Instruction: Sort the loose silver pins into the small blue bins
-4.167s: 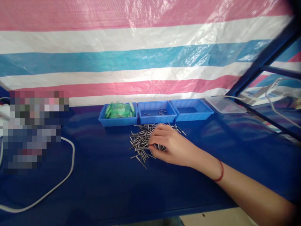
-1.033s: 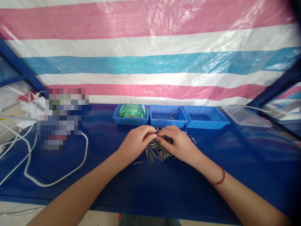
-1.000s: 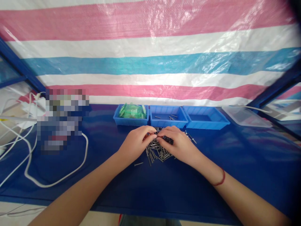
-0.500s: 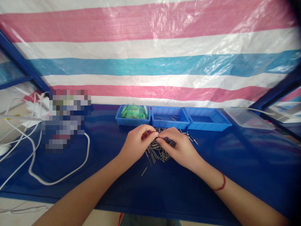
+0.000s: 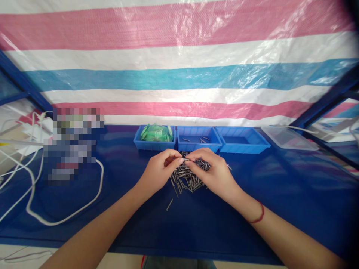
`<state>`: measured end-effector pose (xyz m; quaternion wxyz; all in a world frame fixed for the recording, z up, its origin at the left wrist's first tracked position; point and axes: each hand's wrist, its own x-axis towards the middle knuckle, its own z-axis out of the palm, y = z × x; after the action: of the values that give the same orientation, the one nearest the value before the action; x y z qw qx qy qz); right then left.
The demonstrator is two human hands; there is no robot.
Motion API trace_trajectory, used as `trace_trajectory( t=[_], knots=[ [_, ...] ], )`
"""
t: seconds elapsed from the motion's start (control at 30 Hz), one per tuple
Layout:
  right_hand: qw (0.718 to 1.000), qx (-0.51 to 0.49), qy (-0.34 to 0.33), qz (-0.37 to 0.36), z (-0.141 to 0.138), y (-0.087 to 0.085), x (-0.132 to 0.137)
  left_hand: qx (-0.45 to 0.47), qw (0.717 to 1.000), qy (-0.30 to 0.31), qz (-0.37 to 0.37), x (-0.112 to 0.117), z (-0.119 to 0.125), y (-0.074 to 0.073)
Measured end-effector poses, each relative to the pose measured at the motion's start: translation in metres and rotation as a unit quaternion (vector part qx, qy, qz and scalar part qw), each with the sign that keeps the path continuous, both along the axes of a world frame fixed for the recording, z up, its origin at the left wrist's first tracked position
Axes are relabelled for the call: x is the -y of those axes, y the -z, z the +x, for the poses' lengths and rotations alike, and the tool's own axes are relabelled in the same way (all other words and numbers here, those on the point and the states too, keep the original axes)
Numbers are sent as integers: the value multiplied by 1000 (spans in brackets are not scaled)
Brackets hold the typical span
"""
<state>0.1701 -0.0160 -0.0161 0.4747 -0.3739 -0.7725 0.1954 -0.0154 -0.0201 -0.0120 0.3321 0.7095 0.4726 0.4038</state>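
A pile of small grey metal pins [image 5: 187, 178] lies on the blue table [image 5: 196, 224]. Both hands hover over its far side with fingertips meeting. My left hand [image 5: 158, 172] is curled in a pinch, and my right hand [image 5: 213, 173] is curled the same way with several pins under its fingers. A thin pin seems to be held between the two pinches, but it is too small to be sure. One loose pin [image 5: 169, 204] lies apart, nearer to me.
Three blue bins stand behind the pile: the left bin [image 5: 155, 143] with green packets, the middle bin [image 5: 196, 144] with a few pins, the right bin [image 5: 241, 144]. A clear lid [image 5: 286, 132] lies at right. White cables [image 5: 70, 213] and a blurred object lie at left.
Earlier only my right hand was on the pile. My left hand has joined it, and both now pinch together. A loose pin has slid out toward me.
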Motion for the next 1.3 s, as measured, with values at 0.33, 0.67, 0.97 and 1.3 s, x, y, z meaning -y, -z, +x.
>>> trace_trajectory(
  t=[0.33,0.67,0.97,1.3],
  knots=[
    [997,-2,34,67,4,-15,-13,-93,994,-12,57,5,2,-6],
    [957,176,200,119,30,-4,-43,-307,943,59,113,-5,-22,-15],
    [981,150,55,112,17,-11,-12,-382,909,87,141,-8,-18,-1],
    [980,177,-34,85,4,-2,-3,-376,920,53,97,-14,-17,-2]
  ],
)
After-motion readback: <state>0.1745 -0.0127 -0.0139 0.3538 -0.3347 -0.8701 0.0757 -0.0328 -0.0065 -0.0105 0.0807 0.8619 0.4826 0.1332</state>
